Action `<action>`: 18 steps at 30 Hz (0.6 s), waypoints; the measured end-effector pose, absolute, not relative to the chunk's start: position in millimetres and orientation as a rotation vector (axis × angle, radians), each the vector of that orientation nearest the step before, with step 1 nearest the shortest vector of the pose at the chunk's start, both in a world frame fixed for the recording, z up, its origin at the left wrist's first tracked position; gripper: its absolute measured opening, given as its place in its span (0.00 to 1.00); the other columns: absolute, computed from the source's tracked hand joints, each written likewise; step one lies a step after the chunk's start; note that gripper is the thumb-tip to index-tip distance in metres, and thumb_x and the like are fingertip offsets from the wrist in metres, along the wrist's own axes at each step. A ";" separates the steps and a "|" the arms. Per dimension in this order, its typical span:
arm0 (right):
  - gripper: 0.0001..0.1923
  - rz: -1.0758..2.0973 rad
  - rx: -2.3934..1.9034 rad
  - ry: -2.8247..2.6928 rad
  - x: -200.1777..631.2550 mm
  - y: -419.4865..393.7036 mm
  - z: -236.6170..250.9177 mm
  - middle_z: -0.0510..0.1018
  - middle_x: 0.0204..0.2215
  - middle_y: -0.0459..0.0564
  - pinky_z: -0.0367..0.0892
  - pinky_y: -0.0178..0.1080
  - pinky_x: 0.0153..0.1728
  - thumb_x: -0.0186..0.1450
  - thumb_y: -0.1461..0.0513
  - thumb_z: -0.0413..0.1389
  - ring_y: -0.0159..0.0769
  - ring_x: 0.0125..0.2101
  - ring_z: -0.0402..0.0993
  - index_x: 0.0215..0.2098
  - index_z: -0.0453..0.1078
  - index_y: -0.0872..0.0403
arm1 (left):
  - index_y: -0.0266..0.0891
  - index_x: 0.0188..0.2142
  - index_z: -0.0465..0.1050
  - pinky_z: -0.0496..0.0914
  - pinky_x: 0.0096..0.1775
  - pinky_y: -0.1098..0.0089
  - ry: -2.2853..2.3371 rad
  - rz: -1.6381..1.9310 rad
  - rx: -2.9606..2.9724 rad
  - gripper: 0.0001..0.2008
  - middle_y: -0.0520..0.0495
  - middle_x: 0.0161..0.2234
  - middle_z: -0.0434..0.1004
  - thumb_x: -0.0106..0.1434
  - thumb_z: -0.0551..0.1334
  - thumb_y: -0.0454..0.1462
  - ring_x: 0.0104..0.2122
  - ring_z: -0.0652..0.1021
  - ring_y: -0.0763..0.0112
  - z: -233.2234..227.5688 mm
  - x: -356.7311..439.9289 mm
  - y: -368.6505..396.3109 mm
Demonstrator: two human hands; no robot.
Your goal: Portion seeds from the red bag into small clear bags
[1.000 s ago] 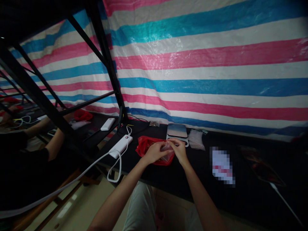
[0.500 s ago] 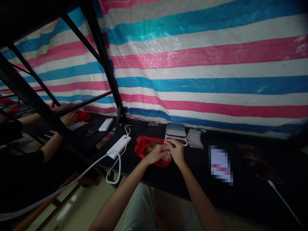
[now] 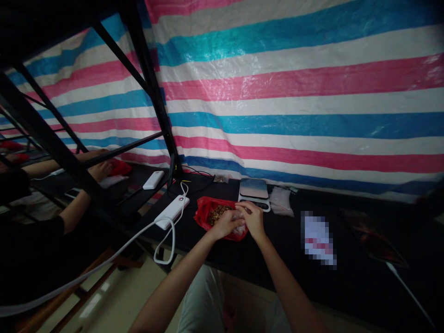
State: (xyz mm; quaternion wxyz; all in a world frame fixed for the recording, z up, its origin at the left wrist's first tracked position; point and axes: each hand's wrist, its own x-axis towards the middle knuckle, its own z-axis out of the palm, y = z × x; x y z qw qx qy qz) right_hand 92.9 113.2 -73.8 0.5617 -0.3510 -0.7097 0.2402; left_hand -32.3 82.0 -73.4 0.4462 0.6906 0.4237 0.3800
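A red plastic bag (image 3: pixel 203 212) lies open on the black table, with many small brown pieces (image 3: pixel 218 213) inside. Over its right side my left hand (image 3: pixel 224 225) has its fingers closed on a small clear plastic bag (image 3: pixel 239 227). My right hand (image 3: pixel 254 217) pinches at the upper edge of the same clear bag, its thumb and fingertips together. What the clear bag contains is too blurred to tell. Just behind my right hand stands a small digital scale (image 3: pixel 255 189).
Right of the scale lies a stack of clear bags (image 3: pixel 280 201); a small filled bag (image 3: pixel 221 178) is at the back. A white power strip (image 3: pixel 171 212) with a looped cable sits at left. Beyond the black metal frame (image 3: pixel 152 88), a co-worker's hand (image 3: pixel 100 171) is at another red bag.
My right hand has shifted very slightly left at the clear bag's edge. My left hand stays almost in place, and the view has moved a little.
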 end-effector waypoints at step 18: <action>0.06 0.524 -0.847 -1.697 91.5 112.9 -76.9 0.77 0.26 0.47 0.66 0.37 0.32 0.58 0.62 0.54 0.35 0.29 0.73 0.28 0.73 0.52 | 0.30 0.31 0.72 0.62 0.27 0.76 1.169 0.948 1.745 0.09 0.48 0.24 0.72 0.55 0.58 0.36 0.24 0.69 0.76 -84.9 -32.7 84.7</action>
